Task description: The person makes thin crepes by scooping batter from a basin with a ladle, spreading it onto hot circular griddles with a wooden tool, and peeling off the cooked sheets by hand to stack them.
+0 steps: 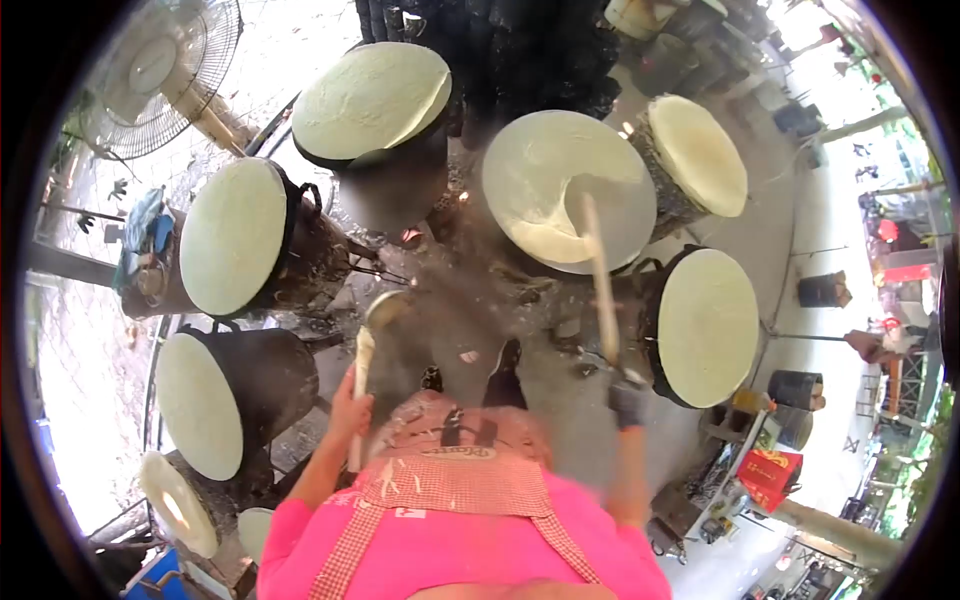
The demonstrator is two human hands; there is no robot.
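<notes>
My left hand (350, 408) is closed around the pale handle of a ladle (388, 308), whose bowl points forward over the floor. My right hand (627, 398), in a dark glove, grips a long wooden-handled tool (602, 290). The far end of that tool reaches over the round pan (545, 150) at front right of centre. Pale batter (548, 238) coats much of this pan, with a thicker ridge beside the tool and a greyer patch to its right. Whether the tool's head is flat or curved, I cannot make out.
More round pans coated in pale batter stand around me: front left (375, 100), left (235, 235), lower left (198, 405), far right (698, 155) and right (708, 328). A fan (155, 70) stands front left. Dark stoves hold the pans. A red box (768, 478) sits lower right.
</notes>
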